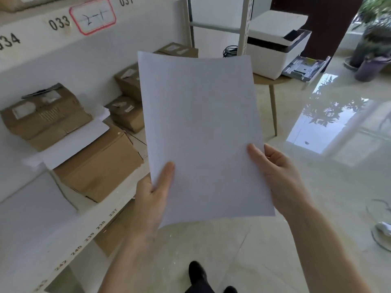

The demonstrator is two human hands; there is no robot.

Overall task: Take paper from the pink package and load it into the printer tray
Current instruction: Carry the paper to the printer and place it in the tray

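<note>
Both hands carry paper toward the printer

Left hand [156,193] and right hand [277,176] pinch the paper [201,132] by its lower edges, thumbs on top. Keep the sheets squared and flat, I'd judge, then slide them into the open tray [304,67] jutting from the printer [275,45] well ahead on its small table [270,81]; pink package not in view

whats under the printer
The printer sits on a round wooden table, its open tray jutting past the edge. The held paper covers the table's left part.
</note>
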